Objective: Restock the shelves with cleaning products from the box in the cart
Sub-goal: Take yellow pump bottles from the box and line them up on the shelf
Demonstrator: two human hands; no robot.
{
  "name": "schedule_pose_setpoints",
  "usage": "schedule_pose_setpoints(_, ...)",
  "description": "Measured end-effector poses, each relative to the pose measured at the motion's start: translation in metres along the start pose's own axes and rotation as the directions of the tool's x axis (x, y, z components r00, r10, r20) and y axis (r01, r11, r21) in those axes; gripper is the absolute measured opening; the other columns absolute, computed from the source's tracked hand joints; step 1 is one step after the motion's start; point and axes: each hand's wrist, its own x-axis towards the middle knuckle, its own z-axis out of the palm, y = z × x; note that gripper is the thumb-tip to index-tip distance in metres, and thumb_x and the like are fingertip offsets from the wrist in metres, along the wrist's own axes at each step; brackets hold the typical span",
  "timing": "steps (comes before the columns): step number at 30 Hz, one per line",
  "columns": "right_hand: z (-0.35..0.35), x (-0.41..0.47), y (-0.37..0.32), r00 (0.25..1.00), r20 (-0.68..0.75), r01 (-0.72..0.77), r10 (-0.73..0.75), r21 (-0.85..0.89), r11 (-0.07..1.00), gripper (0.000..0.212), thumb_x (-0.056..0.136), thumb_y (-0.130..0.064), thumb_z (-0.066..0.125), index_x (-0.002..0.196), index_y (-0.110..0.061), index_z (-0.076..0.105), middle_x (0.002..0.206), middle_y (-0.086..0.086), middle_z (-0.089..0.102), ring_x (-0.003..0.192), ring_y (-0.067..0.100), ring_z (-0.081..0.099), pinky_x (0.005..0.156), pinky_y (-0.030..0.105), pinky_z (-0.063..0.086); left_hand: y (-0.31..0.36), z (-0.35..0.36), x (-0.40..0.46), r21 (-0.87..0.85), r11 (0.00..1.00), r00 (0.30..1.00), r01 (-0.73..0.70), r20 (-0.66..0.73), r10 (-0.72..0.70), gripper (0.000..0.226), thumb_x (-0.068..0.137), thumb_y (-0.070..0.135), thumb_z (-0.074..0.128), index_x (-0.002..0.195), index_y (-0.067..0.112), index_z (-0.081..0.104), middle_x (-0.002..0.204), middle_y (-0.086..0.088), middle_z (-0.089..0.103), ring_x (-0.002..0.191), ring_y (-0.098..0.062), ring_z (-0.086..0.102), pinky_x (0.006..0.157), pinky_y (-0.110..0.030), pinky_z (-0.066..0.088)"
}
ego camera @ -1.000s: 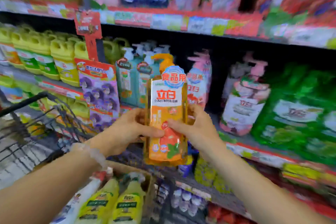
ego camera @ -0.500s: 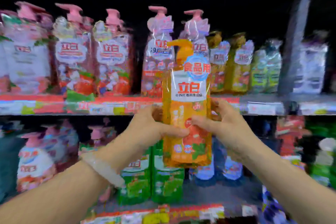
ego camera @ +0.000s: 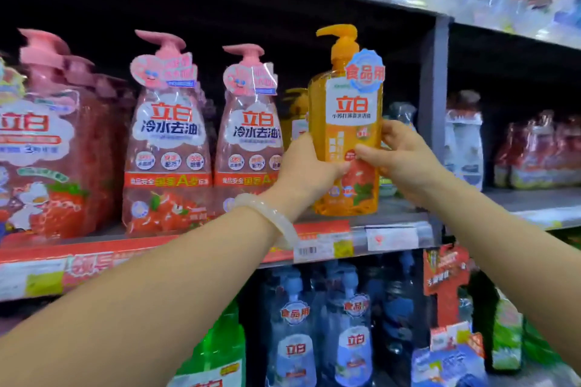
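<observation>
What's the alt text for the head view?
Both hands, left and right, hold an upright orange pump bottle at the shelf edge, right of pink pump bottles; blue bottles stand below.

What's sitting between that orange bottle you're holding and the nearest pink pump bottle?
In the head view, the left hand gripping the orange bottle, and behind it a darker yellow bottle set further back, beside the pink pump bottle.

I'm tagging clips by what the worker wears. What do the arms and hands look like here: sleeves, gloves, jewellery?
Both forearms are bare, with no sleeves in view and no gloves. The left hand has a pale, milky, smooth round bracelet at the wrist. The right hand shows no ring, watch or band.
</observation>
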Motion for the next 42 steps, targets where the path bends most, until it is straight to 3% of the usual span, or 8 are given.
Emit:
schedule_pose_setpoints(3, -0.004, 0.019, 0.028, 0.999, -0.001, -0.051, 0.051, 0.028, 0.998, 0.047, 0.082, 0.008, 0.063, 0.125, 0.001, 0.044, 0.103, 0.006, 0.063, 0.086, 0.016, 0.064, 0.071, 0.024, 0.058, -0.018, 0.015, 0.014, 0.090, 0.996, 0.999, 0.007, -0.052, -0.003, 0.048, 0.069, 0.020, 0.079, 0.112, 0.012, 0.059, 0.109, -0.011, 0.068, 0.101, -0.029, 0.065, 0.091, -0.045, 0.052)
schedule_pose_setpoints(6, -0.008, 0.033, 0.049, 0.995, 0.049, -0.092, 0.089, 0.063, 0.994, 0.062, 0.075, -0.002, 0.072, 0.130, 0.002, 0.045, 0.120, 0.016, 0.062, 0.105, 0.028, 0.064, 0.088, 0.040, 0.055, -0.027, 0.023, 0.021, 0.183, 0.983, 0.997, 0.009, -0.074, 0.005, 0.045, 0.077, 0.018, 0.075, 0.118, 0.015, 0.058, 0.112, -0.006, 0.067, 0.104, -0.025, 0.063, 0.093, -0.043, 0.050)
schedule_pose_setpoints(12, -0.022, 0.047, 0.074, 0.987, 0.144, -0.084, 0.073, 0.072, 0.994, 0.049, 0.084, 0.004, 0.063, 0.126, -0.011, 0.044, 0.107, -0.002, 0.063, 0.093, 0.009, 0.063, 0.082, 0.027, 0.056, -0.043, 0.041, 0.024, 0.240, 0.971, 0.993, 0.015, -0.120, 0.014, 0.063, 0.076, 0.025, 0.075, 0.131, 0.014, 0.046, 0.122, -0.006, 0.062, 0.112, -0.024, 0.059, 0.097, -0.043, 0.047)
schedule_pose_setpoints(17, -0.047, 0.051, 0.089, 0.992, 0.068, -0.105, 0.105, -0.005, 0.994, 0.051, 0.086, -0.011, 0.065, 0.131, -0.014, 0.042, 0.124, 0.005, 0.060, 0.111, 0.021, 0.060, 0.094, 0.044, 0.051, -0.041, 0.074, 0.030, 0.142, 0.986, 0.987, 0.092, -0.146, -0.071, 0.061, 0.077, 0.018, 0.076, 0.129, 0.015, 0.045, 0.122, -0.004, 0.061, 0.112, -0.022, 0.059, 0.098, -0.046, 0.048)
schedule_pose_setpoints(22, -0.059, 0.048, 0.096, 0.982, -0.109, -0.168, 0.157, -0.096, 0.981, 0.026, 0.095, -0.023, 0.054, 0.119, -0.013, 0.050, 0.108, 0.001, 0.060, 0.095, 0.017, 0.060, 0.081, 0.032, 0.051, -0.040, 0.107, 0.040, 0.109, 0.980, 0.977, 0.166, -0.156, -0.148, 0.064, 0.077, 0.028, 0.077, 0.131, 0.015, 0.044, 0.122, 0.004, 0.057, 0.112, -0.015, 0.056, 0.099, -0.041, 0.048)
schedule_pose_setpoints(28, -0.067, 0.047, 0.099, 0.974, -0.088, -0.218, 0.210, -0.099, 0.971, 0.036, 0.095, -0.027, 0.053, 0.128, -0.014, 0.045, 0.113, 0.001, 0.058, 0.096, 0.016, 0.059, 0.062, 0.019, 0.047, -0.038, 0.115, 0.043, 0.003, 0.973, 0.966, 0.230, -0.121, -0.228, 0.075, 0.079, 0.027, 0.074, 0.141, 0.017, 0.033, 0.133, -0.001, 0.051, 0.119, -0.019, 0.053, 0.098, -0.041, 0.049)
schedule_pose_setpoints(33, -0.067, 0.047, 0.097, 0.967, -0.110, -0.241, 0.229, -0.119, 0.963, 0.038, 0.097, -0.027, 0.050, 0.132, -0.015, 0.042, 0.125, 0.005, 0.058, 0.098, 0.017, 0.057, 0.076, 0.029, 0.047, -0.031, 0.118, 0.039, -0.004, 0.972, 0.968, 0.236, -0.091, -0.236, 0.073, 0.082, 0.025, 0.071, 0.142, 0.019, 0.030, 0.136, -0.001, 0.049, 0.116, -0.013, 0.050, 0.093, -0.033, 0.047)
schedule_pose_setpoints(42, -0.067, 0.042, 0.094, 0.962, -0.136, -0.259, 0.236, -0.189, 0.947, 0.038, 0.098, -0.031, 0.047, 0.131, -0.015, 0.039, 0.126, 0.005, 0.057, 0.097, 0.017, 0.055, 0.077, 0.031, 0.046, -0.028, 0.118, 0.034, 0.082, 0.971, 0.973, 0.226, -0.058, -0.222, 0.074, 0.085, 0.027, 0.068, 0.145, 0.020, 0.026, 0.141, -0.001, 0.045, 0.127, -0.017, 0.046, 0.094, -0.030, 0.043)
